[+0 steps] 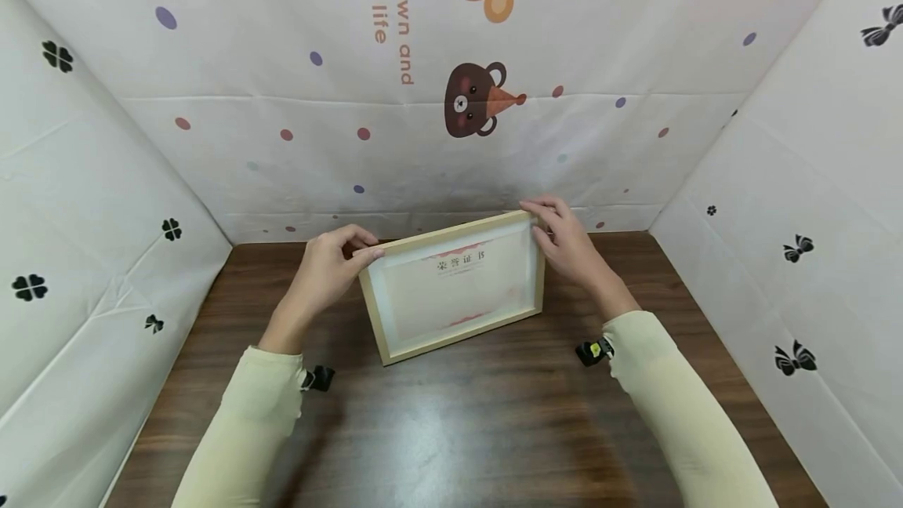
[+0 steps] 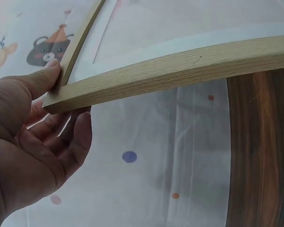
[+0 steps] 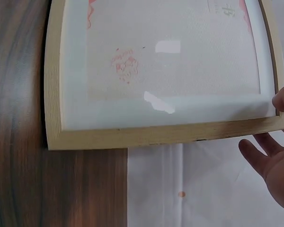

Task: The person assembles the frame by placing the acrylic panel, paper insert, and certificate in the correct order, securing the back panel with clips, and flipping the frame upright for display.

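A picture frame (image 1: 458, 328) of pale wood stands on its long lower edge, tilted back, with a certificate (image 1: 451, 288) behind its glazing. My left hand (image 1: 328, 265) pinches the upper left corner, thumb in front and fingers behind. In the left wrist view, the left thumb (image 2: 49, 73) lies on the frame's face. At the upper right corner, my right hand (image 1: 564, 241) holds the frame, its thumb on the front. The right wrist view shows a faint red stamp (image 3: 125, 66) on the certificate. Part of the right hand (image 3: 279, 165) runs out of that view.
A dark wooden table (image 1: 437, 422) lies under the frame. Behind it rises a white cloth wall (image 1: 296, 171) printed with dots, letters and a bear head (image 1: 469, 100). More white cloth stands on the left (image 1: 85, 218) and right (image 1: 776, 179).
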`<state>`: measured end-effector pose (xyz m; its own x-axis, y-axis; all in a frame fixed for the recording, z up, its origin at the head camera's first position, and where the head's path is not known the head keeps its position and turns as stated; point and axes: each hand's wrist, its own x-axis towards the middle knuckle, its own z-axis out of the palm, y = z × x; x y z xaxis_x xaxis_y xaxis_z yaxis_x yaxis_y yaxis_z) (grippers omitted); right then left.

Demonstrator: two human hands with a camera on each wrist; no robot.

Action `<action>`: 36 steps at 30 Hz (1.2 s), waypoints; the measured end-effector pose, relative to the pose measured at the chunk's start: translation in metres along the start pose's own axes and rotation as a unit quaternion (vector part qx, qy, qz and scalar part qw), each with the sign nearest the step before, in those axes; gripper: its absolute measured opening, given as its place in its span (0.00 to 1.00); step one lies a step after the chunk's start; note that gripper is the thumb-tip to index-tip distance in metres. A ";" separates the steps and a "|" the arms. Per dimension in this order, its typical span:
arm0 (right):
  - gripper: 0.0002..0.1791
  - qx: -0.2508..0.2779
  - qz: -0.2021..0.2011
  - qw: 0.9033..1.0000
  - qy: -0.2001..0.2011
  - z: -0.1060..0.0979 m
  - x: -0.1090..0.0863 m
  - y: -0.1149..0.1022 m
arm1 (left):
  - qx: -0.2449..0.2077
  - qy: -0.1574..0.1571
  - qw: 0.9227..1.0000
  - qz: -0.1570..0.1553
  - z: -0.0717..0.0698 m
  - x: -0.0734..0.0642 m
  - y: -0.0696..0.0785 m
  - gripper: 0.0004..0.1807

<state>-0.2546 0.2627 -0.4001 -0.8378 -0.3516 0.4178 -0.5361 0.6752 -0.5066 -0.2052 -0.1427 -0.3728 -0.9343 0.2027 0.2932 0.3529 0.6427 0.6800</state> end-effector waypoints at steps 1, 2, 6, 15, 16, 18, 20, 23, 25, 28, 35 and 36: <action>0.26 0.000 0.001 1.000 0.001 0.000 -0.002 -0.001 | -0.001 0.002 1.000 0.000 -0.001 0.001 -0.002 0.12; 0.26 -0.001 0.003 1.000 0.004 0.000 -0.005 -0.002 | -0.003 0.003 1.000 0.000 -0.003 0.001 -0.004 0.12; 0.26 0.001 0.011 1.000 0.018 -0.001 -0.012 -0.004 | -0.010 0.012 1.000 -0.005 -0.006 0.003 -0.011 0.12; 0.25 -0.004 0.016 0.999 0.035 0.000 -0.020 -0.006 | -0.042 0.042 0.998 -0.033 -0.006 0.016 -0.026 0.14; 0.25 -0.006 0.013 0.999 0.039 0.000 -0.021 -0.006 | -0.048 0.043 0.997 -0.035 -0.006 0.018 -0.027 0.15; 0.25 -0.011 0.011 0.999 0.047 0.000 -0.023 -0.006 | -0.054 0.044 0.997 -0.040 -0.005 0.023 -0.028 0.15; 0.25 -0.013 0.006 0.998 0.053 0.000 -0.026 -0.006 | -0.058 0.041 0.997 -0.043 -0.003 0.027 -0.029 0.15; 0.26 -0.019 0.003 0.998 0.056 0.000 -0.029 -0.005 | -0.063 0.037 0.996 -0.048 0.000 0.032 -0.031 0.15; 0.26 -0.023 0.003 0.998 0.056 0.001 -0.031 -0.004 | -0.065 0.036 0.996 -0.048 0.001 0.035 -0.032 0.14; 0.27 -0.025 0.010 0.998 0.055 0.001 -0.029 -0.001 | -0.067 0.041 0.996 -0.049 0.003 0.039 -0.032 0.14; 0.27 -0.029 0.029 0.998 0.052 -0.001 -0.017 0.005 | -0.073 0.046 0.995 -0.055 0.006 0.050 -0.032 0.14; 0.28 -0.030 0.032 0.998 0.051 -0.001 -0.015 0.006 | -0.073 0.047 0.995 -0.055 0.007 0.052 -0.032 0.14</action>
<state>-0.2450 0.2724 -0.4086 -0.8532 -0.2418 0.4622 -0.4728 0.7326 -0.4896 -0.2651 -0.1478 -0.3839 -0.9613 0.0634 0.2682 0.2590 0.5409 0.8002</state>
